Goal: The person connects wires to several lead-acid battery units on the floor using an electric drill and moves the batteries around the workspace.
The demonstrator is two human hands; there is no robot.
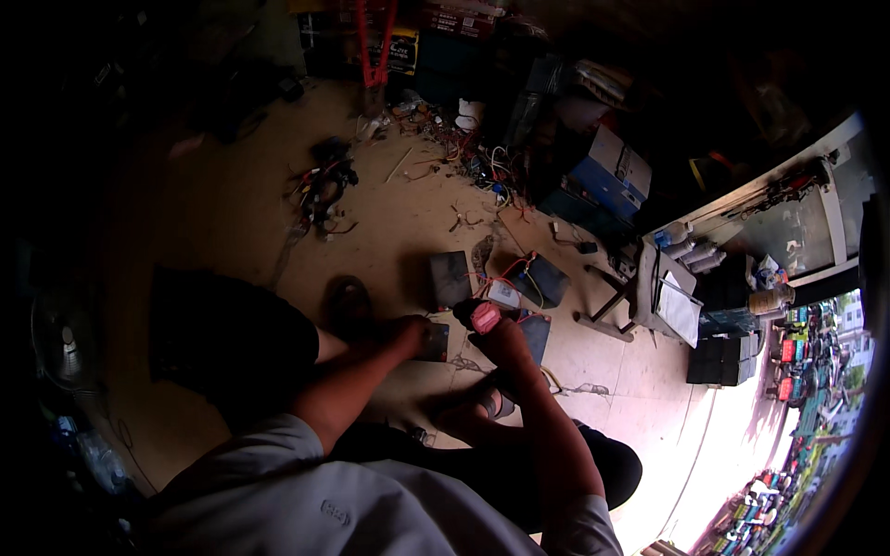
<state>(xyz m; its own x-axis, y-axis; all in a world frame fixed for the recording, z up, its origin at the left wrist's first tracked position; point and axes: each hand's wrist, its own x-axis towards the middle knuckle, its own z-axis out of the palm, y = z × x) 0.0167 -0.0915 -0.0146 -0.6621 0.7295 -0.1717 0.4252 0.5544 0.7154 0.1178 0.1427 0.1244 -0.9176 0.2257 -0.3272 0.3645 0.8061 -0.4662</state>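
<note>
My right hand (503, 341) is closed round a red-and-black power tool (484, 317), held over several dark rectangular battery blocks on the floor. My left hand (411, 335) has its fingers curled on the near dark block (436, 345), left of the tool. Beyond the hands stands another dark block (451, 278); to its right a third (542, 281) lies beside a small pale box (502, 293) with red and yellow wires around it. A further dark block (534, 338) is partly hidden behind my right hand. What the tool's tip touches is hidden.
Loose cable bundles (320, 190) and scrap wires (487, 171) lie farther back. A blue box (612, 171), a stool with paper (677, 309) and stacked dark blocks (721, 361) line the right, beside a bright doorway with parked scooters outside. A fan (65, 343) stands at the left.
</note>
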